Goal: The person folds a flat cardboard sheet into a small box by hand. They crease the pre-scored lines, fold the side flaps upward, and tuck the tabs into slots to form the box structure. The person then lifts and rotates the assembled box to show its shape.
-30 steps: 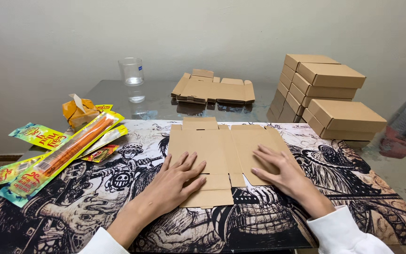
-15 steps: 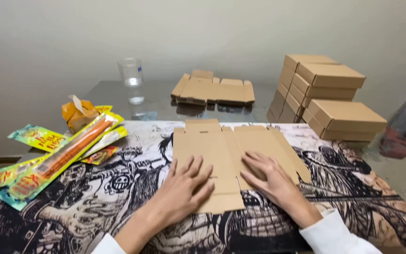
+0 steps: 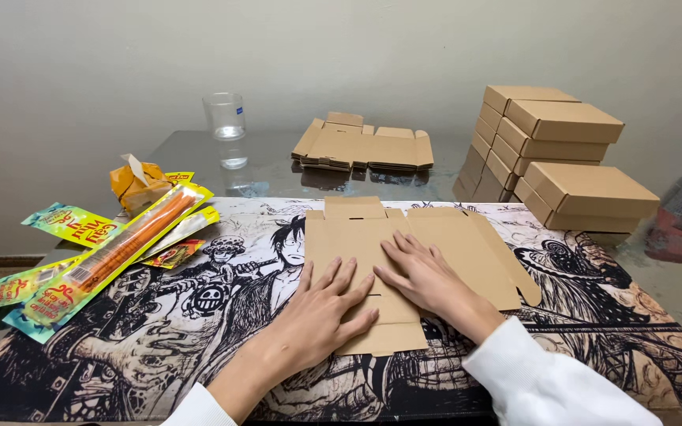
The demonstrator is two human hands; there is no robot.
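A flat, unfolded brown cardboard box blank (image 3: pixel 467 244) lies on a black-and-white cartoon-print mat (image 3: pixel 159 347). My left hand (image 3: pixel 321 312) rests palm down on the blank's left panel with fingers spread. My right hand (image 3: pixel 424 272), in a white sleeve, presses flat on the middle panel beside it. Neither hand grips anything.
Stacks of folded brown boxes (image 3: pixel 558 150) stand at the back right. A pile of flat blanks (image 3: pixel 365 146) and a clear glass (image 3: pixel 225 118) sit at the back. Colourful snack packets (image 3: pixel 100 244) and an orange wrapper (image 3: pixel 140 181) lie at the left.
The right side of the blank has been folded over toward the left and flattened. Both hands have moved closer together on the blank, the right hand shifting left.
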